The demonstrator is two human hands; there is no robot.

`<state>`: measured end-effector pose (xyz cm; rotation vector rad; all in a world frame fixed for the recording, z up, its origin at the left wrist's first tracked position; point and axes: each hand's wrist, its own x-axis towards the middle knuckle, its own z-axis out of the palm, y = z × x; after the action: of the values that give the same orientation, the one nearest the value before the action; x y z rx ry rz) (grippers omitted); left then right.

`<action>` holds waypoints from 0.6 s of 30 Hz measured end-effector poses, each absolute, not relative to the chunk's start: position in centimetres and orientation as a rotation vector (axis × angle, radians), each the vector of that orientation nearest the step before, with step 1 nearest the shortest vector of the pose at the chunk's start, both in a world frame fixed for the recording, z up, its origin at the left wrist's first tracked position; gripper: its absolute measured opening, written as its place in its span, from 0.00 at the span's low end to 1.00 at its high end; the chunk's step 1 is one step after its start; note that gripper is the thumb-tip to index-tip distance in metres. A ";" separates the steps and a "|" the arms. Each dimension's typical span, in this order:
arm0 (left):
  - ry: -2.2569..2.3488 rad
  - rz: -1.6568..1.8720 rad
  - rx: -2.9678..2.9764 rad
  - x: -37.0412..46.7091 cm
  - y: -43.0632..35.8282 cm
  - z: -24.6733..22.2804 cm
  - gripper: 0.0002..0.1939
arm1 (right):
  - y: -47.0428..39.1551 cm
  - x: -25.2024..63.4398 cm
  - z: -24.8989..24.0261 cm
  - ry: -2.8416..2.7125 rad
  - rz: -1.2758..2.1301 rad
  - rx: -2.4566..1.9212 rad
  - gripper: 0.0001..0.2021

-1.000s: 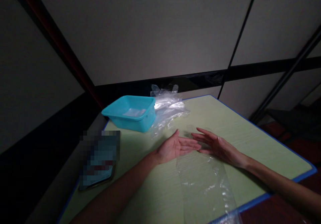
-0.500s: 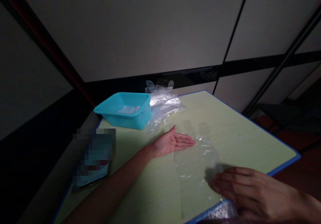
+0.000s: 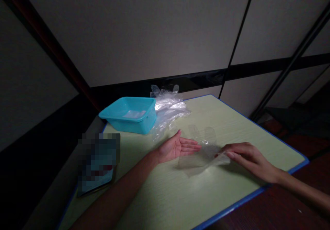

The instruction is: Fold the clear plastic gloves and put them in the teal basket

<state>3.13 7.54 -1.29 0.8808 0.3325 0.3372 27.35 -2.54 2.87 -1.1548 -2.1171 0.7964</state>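
A clear plastic glove (image 3: 196, 159) lies on the pale green table, its finger ends flat and pointing away from me. My right hand (image 3: 246, 159) pinches the glove's cuff end between thumb and fingers and holds it folded over toward the far side. On the left edge of the glove rests my left hand (image 3: 177, 147), with its straight fingers together and the thumb up. It grips nothing. Behind it a pile of clear plastic gloves (image 3: 168, 108) lies at the back of the table.
A turquoise plastic basin (image 3: 129, 115) with something whitish inside stands at the back left, beside the pile. Nearer on the left lies a flat, blurred-out object (image 3: 99, 164). The table (image 3: 165, 199) has a blue edge, and pale panels (image 3: 154, 34) rise behind it.
My right hand has moved up and left from the table's near edge, lifting the glove's cuff and folding it away from me. My left hand has stayed in place.
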 end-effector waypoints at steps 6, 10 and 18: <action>0.282 0.335 0.939 2.8 7.2 -0.8 0.40 | 0.8 26.7 1.2 -1.580 1.193 -1.158 0.16; 0.285 0.350 1.039 2.8 7.0 -0.7 0.26 | 2.2 26.5 0.3 -1.307 1.285 -1.152 0.15; 0.428 0.500 0.876 3.3 7.1 -1.1 0.11 | 2.1 26.9 1.1 -1.386 1.401 -1.189 0.15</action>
<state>3.29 7.05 -1.07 0.8762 0.4279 0.5001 26.87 2.10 1.12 -1.1892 -1.3858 1.4008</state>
